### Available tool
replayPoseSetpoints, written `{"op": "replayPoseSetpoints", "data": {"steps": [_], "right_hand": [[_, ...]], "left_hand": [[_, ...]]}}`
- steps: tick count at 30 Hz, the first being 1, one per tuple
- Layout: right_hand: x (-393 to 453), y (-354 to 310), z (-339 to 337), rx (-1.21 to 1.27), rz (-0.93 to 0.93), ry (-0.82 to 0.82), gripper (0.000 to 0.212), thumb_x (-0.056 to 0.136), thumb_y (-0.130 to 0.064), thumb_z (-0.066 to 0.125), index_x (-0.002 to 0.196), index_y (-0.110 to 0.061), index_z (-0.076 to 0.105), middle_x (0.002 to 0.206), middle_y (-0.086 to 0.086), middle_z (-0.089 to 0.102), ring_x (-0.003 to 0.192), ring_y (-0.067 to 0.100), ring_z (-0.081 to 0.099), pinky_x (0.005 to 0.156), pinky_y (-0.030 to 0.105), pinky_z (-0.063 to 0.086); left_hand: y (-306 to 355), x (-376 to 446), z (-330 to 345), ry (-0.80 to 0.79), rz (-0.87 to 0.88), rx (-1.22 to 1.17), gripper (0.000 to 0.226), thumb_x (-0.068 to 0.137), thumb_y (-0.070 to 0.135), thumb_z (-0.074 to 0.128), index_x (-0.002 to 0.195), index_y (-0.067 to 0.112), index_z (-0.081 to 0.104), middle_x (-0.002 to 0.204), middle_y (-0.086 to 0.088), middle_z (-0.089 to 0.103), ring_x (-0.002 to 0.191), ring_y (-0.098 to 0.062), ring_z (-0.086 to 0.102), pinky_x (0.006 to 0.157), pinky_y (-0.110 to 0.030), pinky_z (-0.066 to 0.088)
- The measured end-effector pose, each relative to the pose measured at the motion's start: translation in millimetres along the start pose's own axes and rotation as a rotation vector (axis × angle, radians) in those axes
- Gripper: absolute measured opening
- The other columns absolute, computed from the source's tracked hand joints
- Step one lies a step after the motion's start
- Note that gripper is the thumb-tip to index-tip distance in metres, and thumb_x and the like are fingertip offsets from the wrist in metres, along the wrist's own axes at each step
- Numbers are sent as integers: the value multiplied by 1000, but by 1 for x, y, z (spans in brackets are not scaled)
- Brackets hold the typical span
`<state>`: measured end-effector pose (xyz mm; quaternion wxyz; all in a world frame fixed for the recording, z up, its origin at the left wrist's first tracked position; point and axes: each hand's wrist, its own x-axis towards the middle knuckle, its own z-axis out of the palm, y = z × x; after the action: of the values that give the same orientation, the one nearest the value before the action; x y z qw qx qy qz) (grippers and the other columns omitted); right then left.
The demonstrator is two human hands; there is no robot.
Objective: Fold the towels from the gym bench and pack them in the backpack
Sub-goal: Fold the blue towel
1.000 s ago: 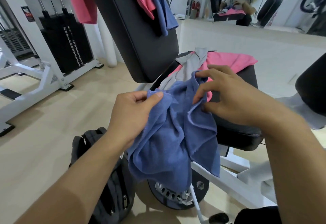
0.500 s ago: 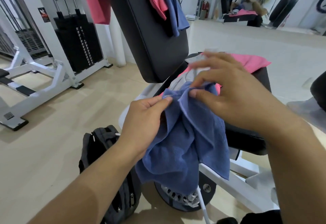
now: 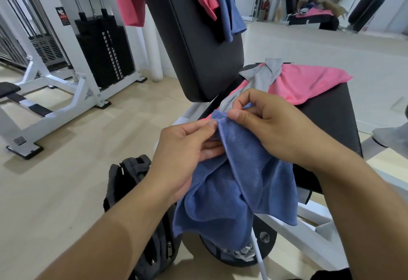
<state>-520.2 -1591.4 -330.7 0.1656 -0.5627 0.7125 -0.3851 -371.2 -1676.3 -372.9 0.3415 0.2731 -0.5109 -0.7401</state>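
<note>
Both hands, left hand (image 3: pixel 187 147) and right hand (image 3: pixel 271 129), pinched the unfolded blue towel (image 3: pixel 238 187); the backpack (image 3: pixel 141 191) apparently held nothing yet; other towels (image 3: pixel 309 83) remained.

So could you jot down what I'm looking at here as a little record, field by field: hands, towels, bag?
left hand: pinches the top edge of the blue towel
right hand: pinches the same edge, close beside the left
blue towel: hangs crumpled below both hands, not yet folded
pink towel: lies on the bench seat
grey towel: lies over the pink one
backpack: black, stands on the floor beside the bench
backrest: more pink and blue cloths hang over it
</note>
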Motion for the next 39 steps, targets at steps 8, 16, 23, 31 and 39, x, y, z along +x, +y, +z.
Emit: {"op": "replayPoseSetpoints", "data": {"steps": [8, 16, 23, 31, 39], "right_hand": [[1, 7, 8, 1, -53, 40, 13, 99, -32, 64, 91, -22, 65, 81, 1, 75, 79, 20, 69, 77, 34, 53], [3, 9, 11, -20, -71, 75, 13, 99, -34, 63, 91, -24, 65, 80, -1, 74, 78, 18, 68, 77, 39, 54], [2, 6, 11, -43, -67, 68, 13, 97, -37, 65, 91, -26, 65, 81, -2, 74, 79, 17, 68, 78, 40, 54], [-3, 4, -8, -229, -39, 88, 31, 82, -56, 71, 78, -25, 65, 71, -2, 67, 63, 12, 57, 62, 30, 50], [-18, -16, -13, -299, -134, -52, 22, 78, -43, 82, 79, -28, 67, 74, -10, 66, 63, 3, 55, 59, 21, 42]], "left_hand": [[2, -2, 2, 9, -3, -16, 30, 100, 23, 59, 86, 6, 78, 82, -14, 78, 78, -21, 78, 69, -26, 62], [-1, -4, 0, -36, 5, -5, 15, 93, 9, 68, 99, 1, 78, 93, -18, 79, 86, -26, 78, 75, -30, 62], [-3, -2, -2, -11, 44, 89, 13, 93, 11, 68, 100, 4, 78, 89, -13, 80, 84, -23, 78, 77, -31, 62], [12, 9, -20, 93, 168, 232, 23, 102, 16, 58, 87, 20, 75, 87, -1, 76, 79, -14, 67, 76, -33, 56], [42, 24, -69, 387, 234, 89, 29, 106, 15, 49, 84, 21, 66, 84, 4, 69, 80, -10, 61, 75, -25, 49]]}}
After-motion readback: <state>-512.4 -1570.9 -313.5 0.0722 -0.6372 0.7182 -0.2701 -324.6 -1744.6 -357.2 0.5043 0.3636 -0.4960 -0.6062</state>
